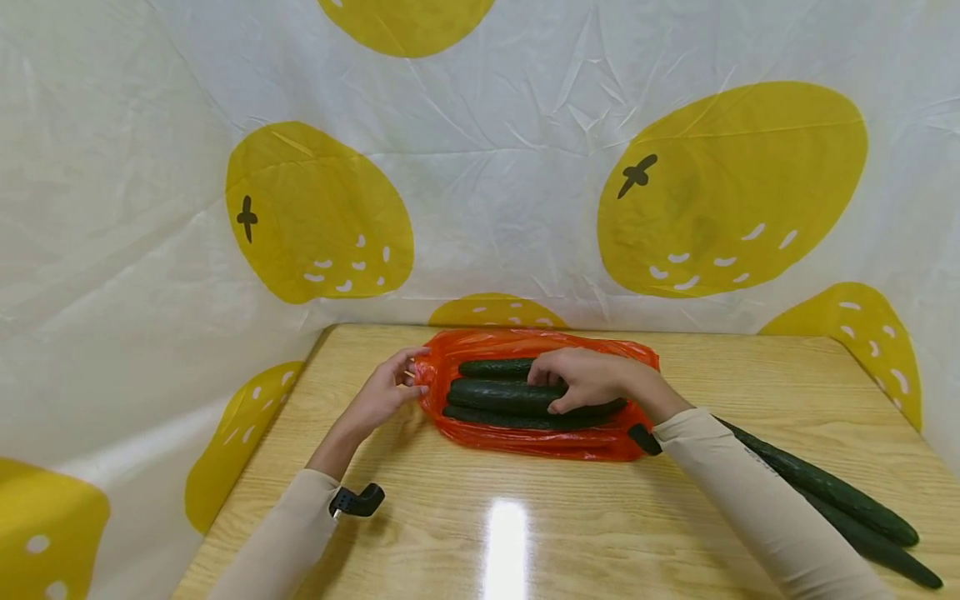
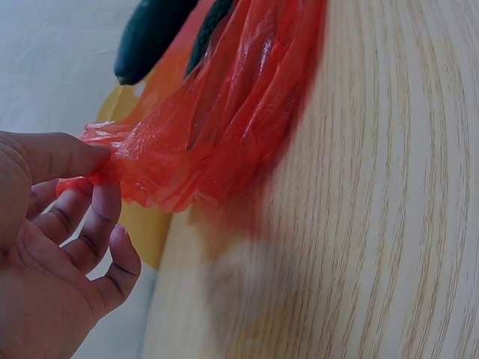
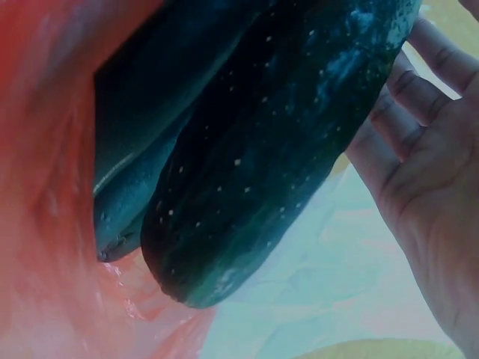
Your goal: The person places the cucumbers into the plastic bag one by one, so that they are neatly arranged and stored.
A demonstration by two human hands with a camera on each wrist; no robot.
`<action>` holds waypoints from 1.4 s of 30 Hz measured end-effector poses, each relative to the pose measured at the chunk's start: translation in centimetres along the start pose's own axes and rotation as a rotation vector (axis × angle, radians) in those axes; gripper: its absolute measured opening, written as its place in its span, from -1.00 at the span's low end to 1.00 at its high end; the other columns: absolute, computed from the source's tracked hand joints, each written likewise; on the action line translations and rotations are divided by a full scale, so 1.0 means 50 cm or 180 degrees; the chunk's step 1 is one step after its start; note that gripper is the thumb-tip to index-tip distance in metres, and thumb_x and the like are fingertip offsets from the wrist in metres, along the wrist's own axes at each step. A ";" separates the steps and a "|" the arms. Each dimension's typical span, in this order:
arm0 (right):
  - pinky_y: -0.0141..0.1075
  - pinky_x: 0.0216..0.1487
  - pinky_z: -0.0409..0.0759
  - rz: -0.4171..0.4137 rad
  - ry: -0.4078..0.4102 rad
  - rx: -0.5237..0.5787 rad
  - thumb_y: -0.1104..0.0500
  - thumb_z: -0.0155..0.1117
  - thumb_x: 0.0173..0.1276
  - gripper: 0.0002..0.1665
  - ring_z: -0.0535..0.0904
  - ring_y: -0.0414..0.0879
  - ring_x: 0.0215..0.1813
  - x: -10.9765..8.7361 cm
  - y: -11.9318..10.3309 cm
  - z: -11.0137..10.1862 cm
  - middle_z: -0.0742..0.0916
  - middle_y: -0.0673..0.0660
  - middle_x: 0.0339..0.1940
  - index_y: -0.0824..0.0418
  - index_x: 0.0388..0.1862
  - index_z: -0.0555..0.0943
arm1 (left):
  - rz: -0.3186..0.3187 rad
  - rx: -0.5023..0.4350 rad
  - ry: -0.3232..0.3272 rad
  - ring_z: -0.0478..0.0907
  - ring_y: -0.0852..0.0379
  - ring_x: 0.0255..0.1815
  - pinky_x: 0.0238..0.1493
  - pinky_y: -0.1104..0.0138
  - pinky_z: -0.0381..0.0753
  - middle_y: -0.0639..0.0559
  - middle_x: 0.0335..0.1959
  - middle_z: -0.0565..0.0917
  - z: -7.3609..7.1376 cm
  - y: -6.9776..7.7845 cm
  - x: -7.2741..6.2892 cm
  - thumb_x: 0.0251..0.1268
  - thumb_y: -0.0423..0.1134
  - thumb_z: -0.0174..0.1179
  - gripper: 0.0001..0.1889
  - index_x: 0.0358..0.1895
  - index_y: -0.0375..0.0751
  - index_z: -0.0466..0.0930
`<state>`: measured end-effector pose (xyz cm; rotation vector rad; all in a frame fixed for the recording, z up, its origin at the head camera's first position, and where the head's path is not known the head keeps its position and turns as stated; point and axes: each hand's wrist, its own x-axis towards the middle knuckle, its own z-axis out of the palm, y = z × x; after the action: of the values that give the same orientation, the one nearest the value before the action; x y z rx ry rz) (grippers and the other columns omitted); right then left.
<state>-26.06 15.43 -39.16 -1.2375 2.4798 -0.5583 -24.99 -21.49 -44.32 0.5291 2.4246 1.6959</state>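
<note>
A red plastic bag [image 1: 517, 443] lies across the far middle of the table, with dark green cucumbers [image 1: 480, 414] lengthwise in its opening. My left hand [image 1: 386, 392] pinches the bag's gathered left end between thumb and fingers; the left wrist view shows the crumpled plastic [image 2: 172, 164] there. From above, my right hand [image 1: 581, 379] grips the thick middle cucumber [image 1: 487, 396], thumb on the near side and fingers on the far side. In the right wrist view the fingers pass behind this cucumber [image 3: 247, 172], and the thumb is hard to make out.
Two long cucumbers [image 1: 832, 492] lie on the wooden table [image 1: 435, 517] at the right, partly under my right forearm. A white sheet [image 1: 510, 225] with yellow fruit prints hangs behind the table and along its left side. Dark devices [image 1: 360, 500] sit at both wrists.
</note>
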 end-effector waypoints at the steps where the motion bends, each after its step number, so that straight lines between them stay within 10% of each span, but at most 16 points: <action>1: -0.10 0.13 0.59 0.0015 -0.0008 -0.0031 0.08 0.47 0.29 -0.51 0.60 -0.09 0.05 0.002 -0.001 0.002 0.67 -0.04 0.09 0.06 0.19 0.59 | -0.0003 -0.0006 0.0000 0.46 -0.03 -0.20 -0.19 0.30 0.61 -0.28 -0.06 0.49 0.000 0.001 -0.001 0.31 -0.56 0.23 -0.35 0.47 -0.27 0.33; 24: -0.14 0.09 0.57 0.0253 -0.0106 -0.0442 0.01 0.45 0.32 -0.55 0.55 -0.16 0.02 0.009 -0.018 0.029 0.59 -0.10 0.01 -0.02 0.15 0.56 | -0.0025 0.0007 0.0007 0.45 -0.03 -0.20 -0.19 0.28 0.60 -0.28 -0.06 0.50 -0.004 0.006 0.003 0.32 -0.55 0.22 -0.36 0.47 -0.27 0.34; 42: 0.02 0.21 0.57 -0.0035 0.0110 0.0141 0.07 0.30 0.48 -0.53 0.60 0.03 0.20 -0.096 0.001 -0.005 0.66 0.10 0.20 0.21 0.28 0.53 | 0.0005 -0.0040 -0.0005 0.46 -0.01 -0.22 -0.19 0.28 0.61 -0.28 -0.05 0.50 -0.006 0.005 0.002 0.30 -0.56 0.23 -0.35 0.47 -0.30 0.32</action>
<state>-23.44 19.42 -38.48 -1.2357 2.4764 -0.6391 -25.11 -21.62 -43.97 0.5308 2.4114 1.7096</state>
